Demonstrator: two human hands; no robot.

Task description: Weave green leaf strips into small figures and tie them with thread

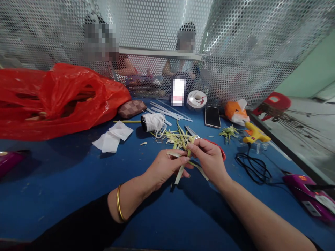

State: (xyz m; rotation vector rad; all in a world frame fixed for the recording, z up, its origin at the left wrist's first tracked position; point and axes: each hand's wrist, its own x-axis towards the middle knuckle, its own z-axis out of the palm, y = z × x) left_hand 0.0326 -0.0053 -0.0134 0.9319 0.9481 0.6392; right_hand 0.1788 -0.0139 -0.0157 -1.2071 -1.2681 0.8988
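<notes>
1. Your left hand (167,165) is nearly closed, its thumb pressed toward the fingers on the pale green leaf-like strips (180,174); the other fingers curl loosely beneath.
2. Your right hand (211,157) pinches the upper end of one strip between thumb and forefinger, its other fingers folded in. The two hands are close together, above the blue surface (78,202).
3. The strips run between and below your fingers: one slants down toward you past your left fingertips, and another hangs out toward the right.
4. Just beyond your fingers lies a loose pile of yellow-green cut pieces (178,139), with the red-handled metal scissors (192,131) beside it, partly hidden behind your right hand.
5. Left of the pile are a black spool wound with white thread (155,122) and some folded white tissue (113,137).
6. Farther back lie narrow white flat strips (170,112) and a dark-screened smartphone (212,116).
7. To the right are a small green bundle (229,132) and a yellow glue gun (258,133); a large red plastic bag (60,101) fills the far left.
</notes>
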